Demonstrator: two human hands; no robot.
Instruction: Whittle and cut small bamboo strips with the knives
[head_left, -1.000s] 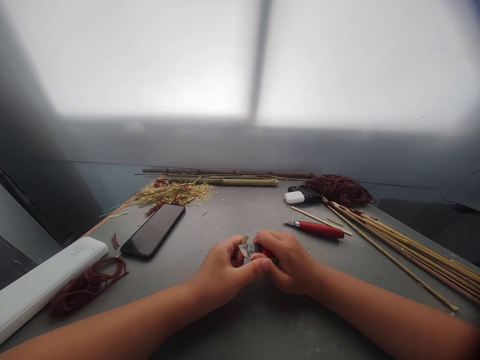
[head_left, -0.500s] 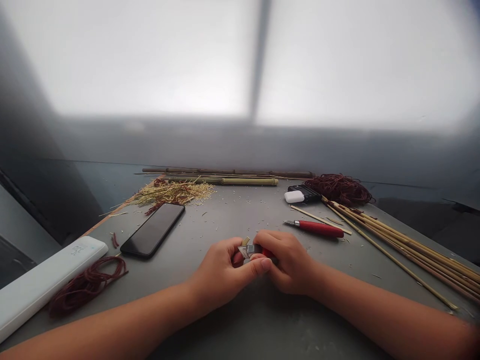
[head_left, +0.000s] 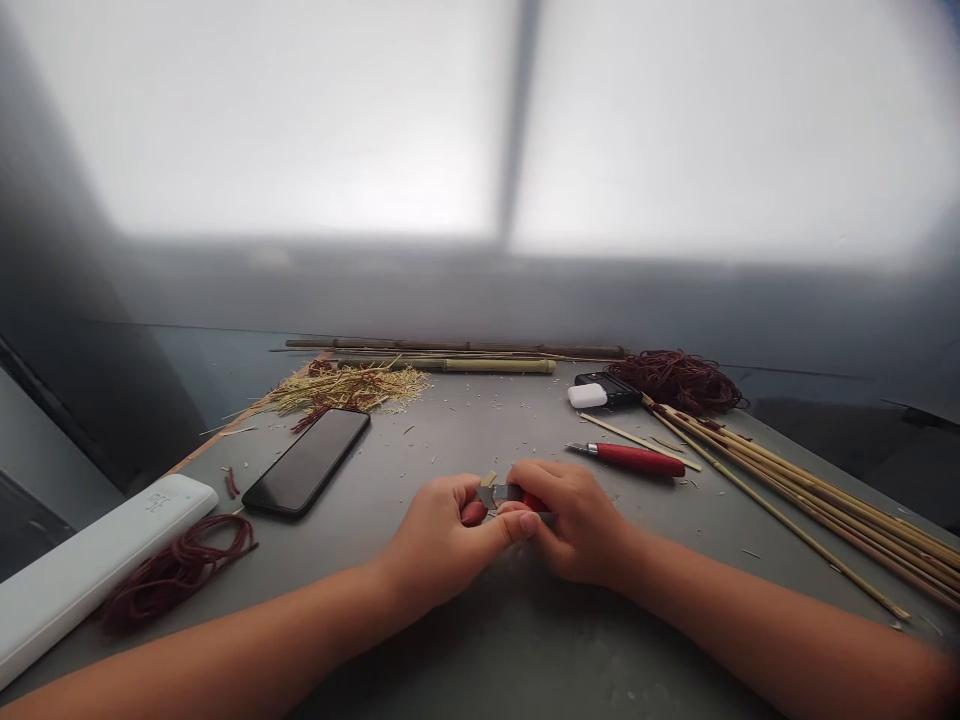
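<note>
Both hands meet over the near middle of the table. My right hand (head_left: 574, 520) is closed round a red-handled utility knife, whose metal blade (head_left: 496, 496) points left. My left hand (head_left: 442, 530) pinches a small yellowish-green bamboo piece (head_left: 489, 479), partly hidden by the fingers. Its thumb reaches across below the blade to the right hand. Blade and bamboo appear to touch, but the exact contact is hard to see. Beyond the right hand lies a red-handled carving knife (head_left: 637, 459), touched by neither hand.
On the left are a phone (head_left: 307, 465), a white power bank (head_left: 105, 570), coiled dark red cord (head_left: 180, 570) and a heap of shavings (head_left: 352, 388). Bamboo poles (head_left: 450, 366) line the back. On the right lie a tangled cord bundle (head_left: 679, 378), a white case (head_left: 588, 396) and bamboo sticks (head_left: 810, 485).
The blade between the fingers has turned slightly, and both hands have shifted a little. The things on the table stay where they were.
</note>
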